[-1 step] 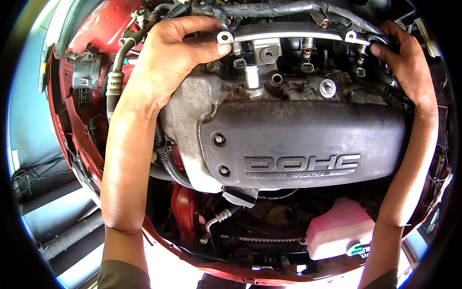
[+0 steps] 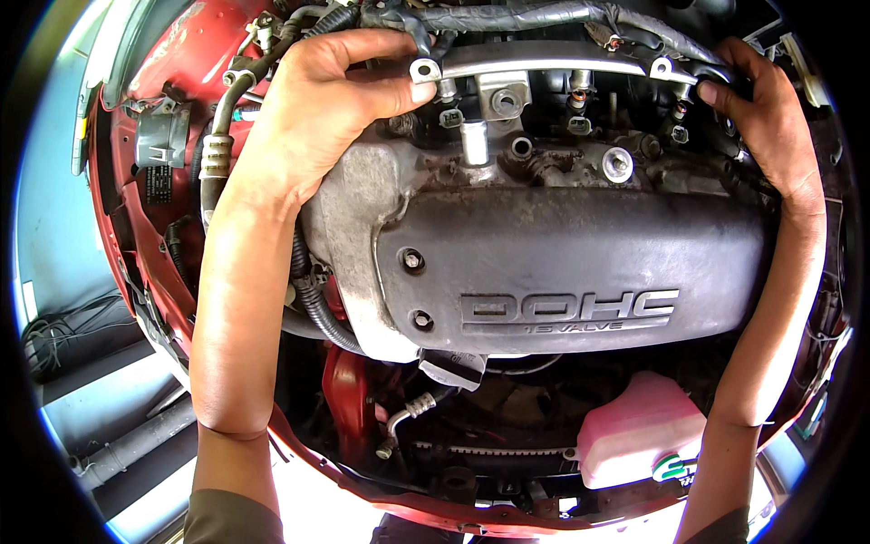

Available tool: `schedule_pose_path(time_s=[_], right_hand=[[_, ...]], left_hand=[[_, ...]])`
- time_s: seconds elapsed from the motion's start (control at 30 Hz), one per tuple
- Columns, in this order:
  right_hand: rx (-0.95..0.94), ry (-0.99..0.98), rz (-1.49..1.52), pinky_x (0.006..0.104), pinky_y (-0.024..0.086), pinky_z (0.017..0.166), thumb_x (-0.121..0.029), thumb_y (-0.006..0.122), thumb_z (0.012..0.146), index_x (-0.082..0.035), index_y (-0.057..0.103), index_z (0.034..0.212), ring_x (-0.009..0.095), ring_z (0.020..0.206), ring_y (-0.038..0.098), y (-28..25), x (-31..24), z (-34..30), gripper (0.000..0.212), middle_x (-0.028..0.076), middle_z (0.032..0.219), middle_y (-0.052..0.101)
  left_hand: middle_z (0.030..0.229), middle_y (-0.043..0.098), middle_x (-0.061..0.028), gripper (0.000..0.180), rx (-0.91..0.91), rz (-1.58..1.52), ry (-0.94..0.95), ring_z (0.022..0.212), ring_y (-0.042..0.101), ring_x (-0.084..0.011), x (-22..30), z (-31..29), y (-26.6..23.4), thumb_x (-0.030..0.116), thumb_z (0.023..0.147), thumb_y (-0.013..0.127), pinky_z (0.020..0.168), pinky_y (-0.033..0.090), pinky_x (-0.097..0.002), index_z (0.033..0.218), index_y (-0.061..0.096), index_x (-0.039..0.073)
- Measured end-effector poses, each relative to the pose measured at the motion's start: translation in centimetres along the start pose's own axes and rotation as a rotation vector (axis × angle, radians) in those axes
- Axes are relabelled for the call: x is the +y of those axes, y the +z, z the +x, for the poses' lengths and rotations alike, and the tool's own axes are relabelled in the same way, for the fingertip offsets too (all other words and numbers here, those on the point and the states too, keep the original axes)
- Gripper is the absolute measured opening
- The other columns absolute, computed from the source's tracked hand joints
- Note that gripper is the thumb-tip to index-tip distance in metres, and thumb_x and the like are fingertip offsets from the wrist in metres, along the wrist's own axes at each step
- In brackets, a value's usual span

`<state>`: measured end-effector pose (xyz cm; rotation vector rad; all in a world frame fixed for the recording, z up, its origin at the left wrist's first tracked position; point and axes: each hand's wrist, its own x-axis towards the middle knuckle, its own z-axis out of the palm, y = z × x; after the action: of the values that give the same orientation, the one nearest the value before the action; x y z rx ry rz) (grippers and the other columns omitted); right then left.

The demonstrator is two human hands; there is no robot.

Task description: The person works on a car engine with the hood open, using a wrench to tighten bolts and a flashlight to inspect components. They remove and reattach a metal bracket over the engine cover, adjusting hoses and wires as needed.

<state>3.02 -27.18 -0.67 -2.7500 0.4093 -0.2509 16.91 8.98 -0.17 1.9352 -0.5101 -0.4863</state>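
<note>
A silver fuel rail (image 2: pixel 544 62) lies crosswise behind the engine's dark valve cover (image 2: pixel 580 245). My left hand (image 2: pixel 331 95) grips its left end, thumb in front beside a mounting tab (image 2: pixel 424 70), fingers behind. At the other end my right hand (image 2: pixel 766 113) is closed, with the thumb against the rail's tip and some fingers hidden behind. Several fuel injectors, among them a middle one (image 2: pixel 578 95) with an orange ring, hang below the rail. A flat bracket (image 2: pixel 503 96) with a bolt hole also hangs from it. Whether the injectors are seated cannot be seen.
A sleeved wiring harness (image 2: pixel 526 15) runs just behind the rail. The oil filler cap (image 2: pixel 453 370) sits at the cover's front edge. Nearer are a pink-filled reservoir (image 2: pixel 634 435) and the red front body edge (image 2: pixel 390 503). A metal hose (image 2: pixel 216 159) stands left of my left wrist.
</note>
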Motion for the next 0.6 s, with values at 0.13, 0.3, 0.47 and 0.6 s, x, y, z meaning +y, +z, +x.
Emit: schedule_pose_path(time_s=[0.13, 0.3, 0.47, 0.6], right_hand=[[0.078, -0.057, -0.029, 0.0346, 0.047, 0.097, -0.018, 0.077, 0.088, 0.002, 0.06, 0.132, 0.022, 0.102, 0.065, 0.3, 1.0, -0.1, 0.051, 0.015, 0.109, 0.069], [0.132, -0.092, -0.019, 0.0348, 0.046, 0.099, -0.017, 0.077, 0.088, 0.002, 0.06, 0.132, 0.022, 0.104, 0.065, 0.8, 1.9, -0.2, 0.051, 0.014, 0.113, 0.069], [-0.042, -0.012, 0.034, 0.033, 0.046, 0.096, -0.018, 0.079, 0.086, 0.003, 0.061, 0.131, 0.02, 0.1, 0.063, -0.1, 0.4, -0.2, 0.052, 0.012, 0.107, 0.07], [0.019, -0.066, 0.014, 0.033, 0.046, 0.094, -0.021, 0.08, 0.086, 0.002, 0.062, 0.13, 0.02, 0.097, 0.063, 0.1, 0.2, -0.5, 0.053, 0.012, 0.105, 0.07]], left_hand=[[0.102, 0.074, -0.0078, 0.043, 0.003, 0.048, 0.006, 0.091, 0.067, -0.0123, 0.4, 0.0, 0.3, 0.007, 0.081, 0.081, 0.084, 0.053, -0.0264, 0.121, 0.068, -0.006], [0.099, 0.074, -0.0047, 0.039, 0.0, 0.077, 0.007, 0.089, 0.066, -0.01, 0.3, 0.0, 0.3, 0.007, 0.082, 0.08, 0.084, 0.052, -0.0249, 0.119, 0.071, -0.001], [0.095, 0.074, -0.0017, 0.038, -0.02, 0.003, -0.002, 0.088, 0.065, -0.008, 0.0, -0.2, 0.2, 0.004, 0.083, 0.08, 0.083, 0.05, -0.0237, 0.12, 0.073, 0.006], [0.098, 0.074, -0.0027, 0.038, -0.03, -0.041, 0.02, 0.089, 0.066, -0.0091, 0.0, -0.4, 0.1, 0.001, 0.083, 0.078, 0.084, 0.051, -0.0243, 0.12, 0.072, 0.005]])
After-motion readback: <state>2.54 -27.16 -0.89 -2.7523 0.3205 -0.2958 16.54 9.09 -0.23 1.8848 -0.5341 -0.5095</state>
